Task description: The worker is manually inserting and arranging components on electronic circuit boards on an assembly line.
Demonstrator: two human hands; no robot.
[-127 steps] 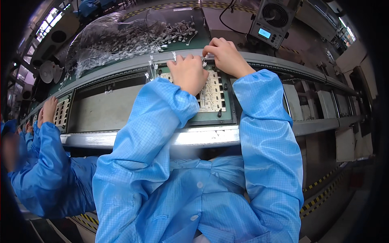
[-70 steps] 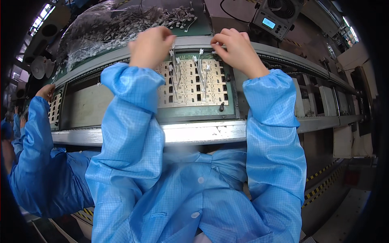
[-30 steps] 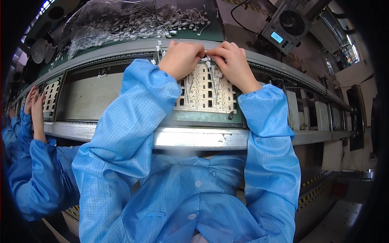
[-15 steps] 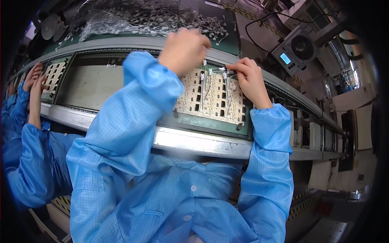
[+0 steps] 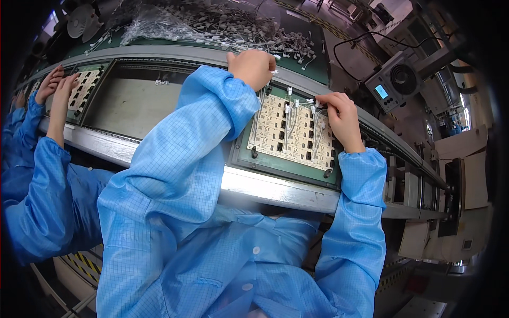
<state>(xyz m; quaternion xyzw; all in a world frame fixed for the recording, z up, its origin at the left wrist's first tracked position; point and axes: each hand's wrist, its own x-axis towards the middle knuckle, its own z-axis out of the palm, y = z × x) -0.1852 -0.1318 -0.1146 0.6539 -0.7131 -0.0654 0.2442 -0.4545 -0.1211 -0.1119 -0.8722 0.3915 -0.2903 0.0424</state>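
A cream circuit board panel (image 5: 271, 131) with rows of black parts lies in a green carrier (image 5: 275, 162) on the line. Thin grey cables (image 5: 287, 130) with white plugs run down across the panel. At its far left corner my left hand (image 5: 251, 69) is closed, fingers curled round a cable whose white plug (image 5: 274, 72) shows at the fingertips. My right hand (image 5: 343, 119) rests at the far right corner, thumb and forefinger pinched at another white-plugged cable (image 5: 313, 108). The exact grip there is partly hidden by the fingers.
Beyond the metal rail (image 5: 183, 51) lies a large heap of cables (image 5: 238, 32) with clear plastic bags (image 5: 159, 26). To the left a co-worker's hands (image 5: 58, 87) are over another panel (image 5: 87, 87). A device with a fan and lit screen (image 5: 389, 79) stands at the right.
The view has shifted, so the panel appears farther right and lower. My left hand, blurred before, has come slightly left relative to the panel. My right hand stays at its corner.
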